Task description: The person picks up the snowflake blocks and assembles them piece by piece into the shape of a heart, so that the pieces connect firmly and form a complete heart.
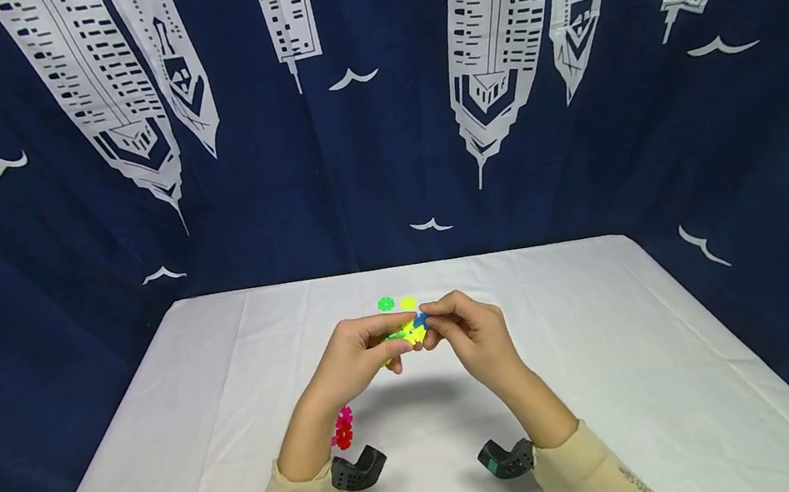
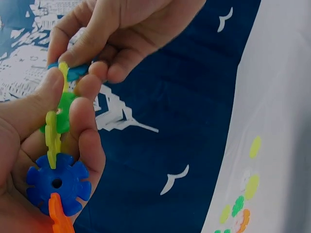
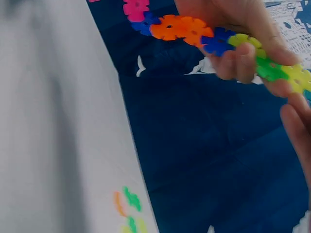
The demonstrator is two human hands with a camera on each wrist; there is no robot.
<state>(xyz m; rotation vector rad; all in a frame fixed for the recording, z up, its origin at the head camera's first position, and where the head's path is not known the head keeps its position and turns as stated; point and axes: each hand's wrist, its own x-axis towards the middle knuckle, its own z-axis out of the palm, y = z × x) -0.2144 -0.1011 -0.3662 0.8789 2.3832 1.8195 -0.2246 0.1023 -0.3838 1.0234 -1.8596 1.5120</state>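
A chain of notched, flower-shaped plastic discs (image 3: 194, 31) runs through my left hand (image 1: 353, 357), whose thumb and fingers pinch it near one end. In the left wrist view, orange, blue (image 2: 57, 184), yellow and green (image 2: 63, 114) discs interlock edge to edge, set crosswise to one another. My right hand (image 1: 475, 337) pinches a blue disc (image 2: 77, 73) against the yellow disc (image 2: 63, 73) at that end. Fingertips partly cover this joint. Pink and red discs (image 1: 343, 434) hang at the chain's other part, below the left wrist.
Loose discs lie on the white-covered table (image 1: 606, 351) beyond the hands, among them a green disc (image 1: 386, 303) and a yellow disc (image 1: 408, 303). A dark blue curtain (image 1: 323, 172) with white building prints hangs behind. Each wrist wears a black camera mount (image 1: 359, 469).
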